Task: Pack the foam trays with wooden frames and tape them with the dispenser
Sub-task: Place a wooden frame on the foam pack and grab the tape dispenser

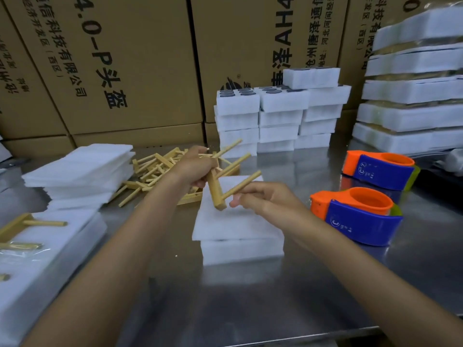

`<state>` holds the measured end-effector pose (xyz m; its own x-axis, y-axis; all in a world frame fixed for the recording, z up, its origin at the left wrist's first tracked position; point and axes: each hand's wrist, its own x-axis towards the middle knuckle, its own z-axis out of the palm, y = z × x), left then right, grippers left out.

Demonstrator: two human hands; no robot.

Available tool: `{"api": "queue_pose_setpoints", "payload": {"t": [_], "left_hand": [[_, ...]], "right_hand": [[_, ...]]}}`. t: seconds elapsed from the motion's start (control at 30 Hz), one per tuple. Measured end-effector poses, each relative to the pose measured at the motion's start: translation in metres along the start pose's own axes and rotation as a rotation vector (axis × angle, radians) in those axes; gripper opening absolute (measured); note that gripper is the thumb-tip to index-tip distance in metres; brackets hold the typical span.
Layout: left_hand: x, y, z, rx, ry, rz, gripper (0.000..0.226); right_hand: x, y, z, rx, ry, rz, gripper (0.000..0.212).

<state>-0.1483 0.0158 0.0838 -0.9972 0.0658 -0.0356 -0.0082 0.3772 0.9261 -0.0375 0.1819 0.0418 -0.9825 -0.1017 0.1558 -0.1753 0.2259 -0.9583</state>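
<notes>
— Over the steel table (250, 296), right in the middle, both hands are up off the surface with one wooden frame (217, 190) between them. See it?

— Yes. The left hand (195, 166) has its fingers curled round the flat bar of the frame, near the top end. The bar hangs almost upright, its lower end just above the foam tray (238, 229).

— And the right hand (260, 196)?

— It pinches the lowest dowel of that frame between thumb and fingertips, close to where the dowel meets the bar. The other dowels stick out up and to the right.

— What does the tray look like?

— White, a thin foam sheet lying on a thicker block, directly under the hands. Nothing rests on top of it.

— Where are the rest of the frames?

— A loose pile of frames (155, 169) lies behind the left hand, beside a stack of foam sheets (80, 169) on the left. Nearer, at the left edge, a larger foam tray (50, 259) already has wooden pieces sitting in it.

— The tape?

— Two orange-and-blue dispensers on the right. The near dispenser (355, 216) sits just beside the right forearm; the far dispenser (378, 169) is behind it. Neither hand touches them.

— Behind all that?

— Small foam blocks (275, 121) stacked in columns, wrapped bundles (411, 96) piled at the right, and cardboard cartons (125, 58) along the back.
</notes>
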Motion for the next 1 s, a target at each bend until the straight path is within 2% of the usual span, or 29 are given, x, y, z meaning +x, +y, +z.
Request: {"api": "queue_pose_setpoints", "payload": {"t": [0.13, 0.17, 0.23, 0.33, 0.4, 0.43, 0.5, 0.57, 0.6, 0.67, 0.73, 0.8, 0.9, 1.0], "left_hand": [[0.015, 0.005, 0.01, 0.262, 0.012, 0.064, 0.013], [0.015, 0.003, 0.014, 0.323, -0.005, 0.07, 0.012], [0.015, -0.007, 0.022, 0.395, -0.044, 0.076, 0.025], [0.014, -0.028, 0.03, 0.323, -0.065, 0.125, 0.029], [0.012, -0.039, 0.031, 0.263, -0.076, 0.151, 0.023], [0.01, -0.043, 0.031, 0.267, -0.094, 0.162, 0.035], [0.007, -0.046, 0.029, 0.316, -0.115, 0.158, 0.059], [0.001, -0.048, 0.03, 0.345, -0.083, 0.175, 0.059], [-0.003, -0.049, 0.031, 0.369, -0.043, 0.188, 0.057], [-0.011, -0.051, 0.036, 0.422, 0.046, 0.19, 0.057], [-0.015, -0.053, 0.041, 0.327, 0.067, 0.124, 0.057], [-0.016, -0.053, 0.043, 0.229, 0.063, 0.072, 0.053], [-0.016, -0.051, 0.043, 0.221, 0.077, 0.061, 0.053], [-0.021, -0.049, 0.045, 0.299, 0.072, 0.061, 0.065]], "right_hand": [[-0.003, 0.013, -0.001, -0.182, -0.05, -0.004, 0.012], [-0.004, 0.015, -0.001, -0.198, -0.05, -0.011, 0.012], [-0.008, 0.019, -0.004, -0.227, -0.043, -0.023, 0.012], [-0.014, 0.02, -0.017, -0.261, 0.005, -0.052, 0.016], [-0.02, 0.018, -0.032, -0.289, 0.138, -0.079, 0.017], [-0.022, 0.019, -0.042, -0.343, 0.248, -0.103, 0.017], [-0.028, 0.022, -0.065, -0.653, 0.501, -0.157, 0.016], [-0.036, 0.027, -0.091, -1.065, 0.634, -0.058, 0.028], [-0.039, 0.03, -0.104, -1.182, 0.612, 0.082, 0.041], [-0.044, 0.037, -0.124, -1.207, 0.459, 0.326, 0.065], [-0.046, 0.047, -0.136, -1.137, 0.33, 0.383, 0.075], [-0.046, 0.056, -0.14, -1.146, 0.325, 0.376, 0.071], [-0.044, 0.064, -0.141, -1.269, 0.359, 0.338, 0.048], [-0.041, 0.072, -0.145, -1.272, 0.411, 0.317, 0.049]]}}
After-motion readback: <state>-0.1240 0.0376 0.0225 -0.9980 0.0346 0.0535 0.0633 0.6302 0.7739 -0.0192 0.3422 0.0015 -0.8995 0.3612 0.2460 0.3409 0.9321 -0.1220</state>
